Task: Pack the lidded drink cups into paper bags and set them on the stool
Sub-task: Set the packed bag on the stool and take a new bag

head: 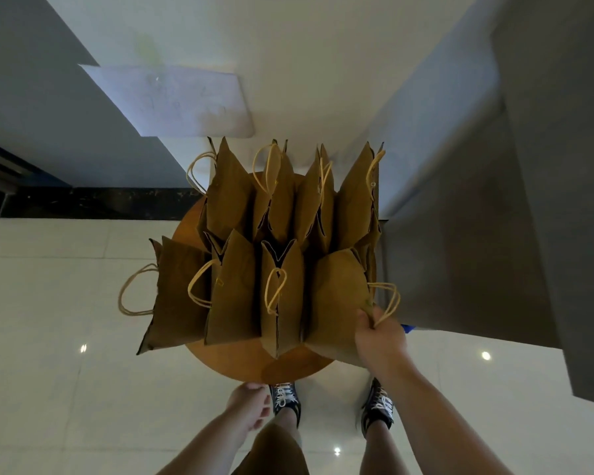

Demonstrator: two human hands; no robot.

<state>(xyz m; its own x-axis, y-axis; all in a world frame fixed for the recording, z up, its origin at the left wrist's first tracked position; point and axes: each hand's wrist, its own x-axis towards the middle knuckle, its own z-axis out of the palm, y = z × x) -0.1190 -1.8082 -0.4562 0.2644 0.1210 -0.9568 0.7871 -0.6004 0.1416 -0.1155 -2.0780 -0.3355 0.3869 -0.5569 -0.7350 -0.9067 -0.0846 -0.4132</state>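
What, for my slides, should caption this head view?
Right hand grips one paper bag among eight on a stool; left hand idle.

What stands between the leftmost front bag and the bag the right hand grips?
Two more paper bags, upright side by side on the wooden stool, in the head view.

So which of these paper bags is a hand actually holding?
The front-row bag at the far right: the right hand grips its handle. No hand touches the others.

Matt, lightly creased brown paper bags [234, 296] with twisted cord handles [120, 296] crowd a smooth wooden stool [288, 368]; glossy pale floor tiles [48, 286] mirror points of light beside dark cloth sneakers [283, 397] with white laces.
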